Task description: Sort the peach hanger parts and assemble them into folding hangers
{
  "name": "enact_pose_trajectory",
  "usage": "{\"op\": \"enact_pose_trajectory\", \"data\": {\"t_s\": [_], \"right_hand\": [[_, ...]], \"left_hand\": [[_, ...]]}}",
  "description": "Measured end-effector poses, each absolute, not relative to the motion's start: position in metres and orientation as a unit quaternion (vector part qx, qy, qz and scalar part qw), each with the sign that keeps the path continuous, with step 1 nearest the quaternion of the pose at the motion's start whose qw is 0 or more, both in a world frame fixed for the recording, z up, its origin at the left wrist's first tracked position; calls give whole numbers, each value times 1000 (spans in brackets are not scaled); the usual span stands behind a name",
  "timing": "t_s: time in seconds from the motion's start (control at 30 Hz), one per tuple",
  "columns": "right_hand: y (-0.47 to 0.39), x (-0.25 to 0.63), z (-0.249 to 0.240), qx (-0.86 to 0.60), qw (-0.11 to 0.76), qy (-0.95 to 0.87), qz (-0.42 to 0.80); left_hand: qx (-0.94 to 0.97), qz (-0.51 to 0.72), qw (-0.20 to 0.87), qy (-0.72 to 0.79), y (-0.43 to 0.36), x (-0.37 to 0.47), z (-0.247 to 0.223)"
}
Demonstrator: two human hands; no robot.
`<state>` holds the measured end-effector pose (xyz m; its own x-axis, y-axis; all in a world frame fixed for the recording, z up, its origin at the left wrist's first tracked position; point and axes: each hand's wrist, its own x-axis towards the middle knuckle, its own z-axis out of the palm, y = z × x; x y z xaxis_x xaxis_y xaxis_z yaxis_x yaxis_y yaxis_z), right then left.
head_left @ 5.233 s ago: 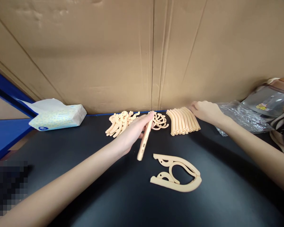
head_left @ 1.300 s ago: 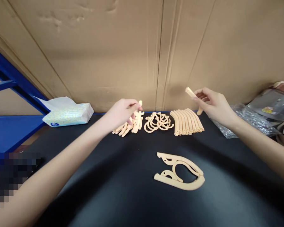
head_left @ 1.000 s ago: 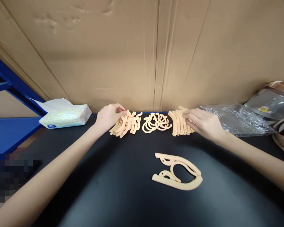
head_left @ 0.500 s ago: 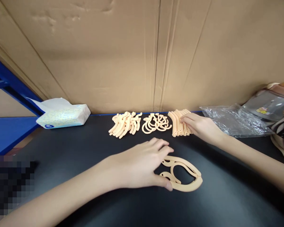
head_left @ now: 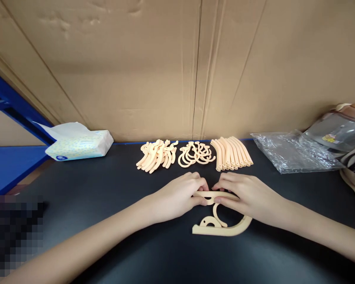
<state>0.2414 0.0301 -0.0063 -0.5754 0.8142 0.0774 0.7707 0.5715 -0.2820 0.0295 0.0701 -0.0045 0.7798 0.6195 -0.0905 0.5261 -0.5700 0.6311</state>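
Note:
A beige plastic folding hanger (head_left: 230,230) lies on the black tabletop, its two curved arms spread apart and a round hook between them. My left hand (head_left: 183,195) pinches the free end of the upper arm between thumb and fingers. Just to the right, my right hand (head_left: 242,195) grips the same arm with its thumb in front and fingers behind, covering part of it and the joint. The lower arm rests on the table, its straight end pointing left.
Along the back sit a heap of wavy beige pieces (head_left: 156,156), several beige hooks (head_left: 195,154) and a row of curved beige arms (head_left: 232,154). A tissue pack (head_left: 79,142) stands at left. Clear plastic bag (head_left: 296,154) and transparent bag (head_left: 340,130) lie at right, before a cardboard wall (head_left: 130,71).
My right hand has come from the row of curved arms to the hanger. My left hand has closed on the upper arm, and the hanger's left ends now lie farther apart.

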Motion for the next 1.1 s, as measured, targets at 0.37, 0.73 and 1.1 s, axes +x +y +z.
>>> {"op": "enact_pose_trajectory", "data": {"t_s": [0.37,0.73,1.1], "right_hand": [[40,245,8,-520,245,-775,262],[44,232,0,-448,251,-857,-35],[65,240,31,-460,375,-590,548]], "left_hand": [[585,301,640,399,72,40,6],[694,290,490,441,58,39,6],[792,257,239,499,99,12,27]]}}
